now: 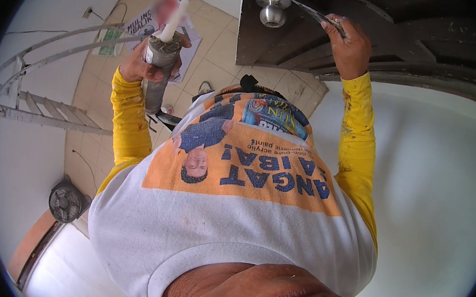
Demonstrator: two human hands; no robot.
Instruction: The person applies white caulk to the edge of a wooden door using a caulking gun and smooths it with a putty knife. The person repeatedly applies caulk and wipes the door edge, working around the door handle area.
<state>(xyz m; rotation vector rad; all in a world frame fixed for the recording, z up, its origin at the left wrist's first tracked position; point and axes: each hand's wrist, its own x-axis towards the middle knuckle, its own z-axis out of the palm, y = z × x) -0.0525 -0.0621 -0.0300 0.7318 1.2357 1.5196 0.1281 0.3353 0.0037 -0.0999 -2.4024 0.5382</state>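
My left hand [139, 66] is wrapped round a caulking gun [155, 93] with a grey, stained cartridge. Its long white nozzle [175, 21] points up and away from me. At the upper right, my right hand [353, 51] pinches a thin, flat, stained tool [317, 17] that looks like a putty knife seen edge-on. The tool's far end reaches close to the round silver doorknob [273, 10] on a dark wooden door [292, 46]. Whether it touches the door cannot be made out.
A metal ladder [37, 111] stands at the left. A black fan [67, 200] sits lower left on the floor. Beyond my left hand, a printed sheet [186, 59] lies on the tiled floor [216, 42]. A white wall [432, 194] rises at my right.
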